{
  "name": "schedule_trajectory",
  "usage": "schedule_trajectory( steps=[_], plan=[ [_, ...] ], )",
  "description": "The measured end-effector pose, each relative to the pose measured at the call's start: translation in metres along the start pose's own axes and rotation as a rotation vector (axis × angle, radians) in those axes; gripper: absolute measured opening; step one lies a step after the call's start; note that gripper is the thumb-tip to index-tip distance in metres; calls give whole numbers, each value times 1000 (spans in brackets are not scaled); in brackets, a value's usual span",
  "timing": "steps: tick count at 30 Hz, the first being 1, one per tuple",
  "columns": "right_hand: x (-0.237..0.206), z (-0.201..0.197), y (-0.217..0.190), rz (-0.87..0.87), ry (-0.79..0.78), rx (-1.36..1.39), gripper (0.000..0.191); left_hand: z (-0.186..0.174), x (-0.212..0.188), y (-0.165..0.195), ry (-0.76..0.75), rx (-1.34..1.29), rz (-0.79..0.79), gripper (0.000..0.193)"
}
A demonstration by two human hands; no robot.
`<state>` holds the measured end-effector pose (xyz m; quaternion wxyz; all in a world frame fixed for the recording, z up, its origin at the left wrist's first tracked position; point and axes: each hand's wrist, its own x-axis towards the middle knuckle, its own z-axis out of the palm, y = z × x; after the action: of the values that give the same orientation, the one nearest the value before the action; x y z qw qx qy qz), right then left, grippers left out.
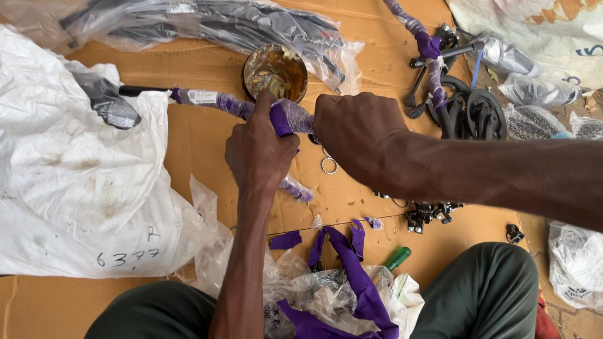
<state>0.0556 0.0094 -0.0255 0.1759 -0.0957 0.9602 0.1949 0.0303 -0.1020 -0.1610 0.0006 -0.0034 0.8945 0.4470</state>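
Observation:
A thin black rod (199, 98) wrapped in purple tape and clear film lies across the brown cardboard (194, 145). My left hand (259, 151) is closed around the purple-wrapped part, with one finger pointing up toward a round tin (276, 70) of brownish grease. My right hand (355, 138) grips the same rod just to the right of the left hand, hiding that end of it. Torn strips of purple tape (348, 297) lie over crumpled clear film in my lap.
A large white sack (40, 168) covers the left. A clear bag of black parts (205, 19) lies at the back. A second purple-wrapped rod (422, 42), black metal parts (474, 112), bagged chains (531, 120), small rings (329, 165) and a green-handled tool (398, 258) lie to the right.

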Motion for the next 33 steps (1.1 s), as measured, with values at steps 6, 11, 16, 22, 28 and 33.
schedule_trajectory(
  steps=[6,11,16,22,28,33],
  plan=[
    [22,-7,3,-10,-263,114,17,-1,-3,-2,66,9,41,67],
    [47,7,26,242,-770,929,36,-1,-13,1,57,29,68,59],
    [36,51,59,94,-1069,1499,27,0,-27,13,54,56,106,62],
    [-1,105,80,-86,-965,1849,45,3,-58,35,70,101,131,69],
    [-43,171,59,-42,-583,2457,49,11,-81,54,239,291,144,70],
    [-77,236,40,99,-126,1821,31,6,-57,51,316,639,376,55]
  ],
)
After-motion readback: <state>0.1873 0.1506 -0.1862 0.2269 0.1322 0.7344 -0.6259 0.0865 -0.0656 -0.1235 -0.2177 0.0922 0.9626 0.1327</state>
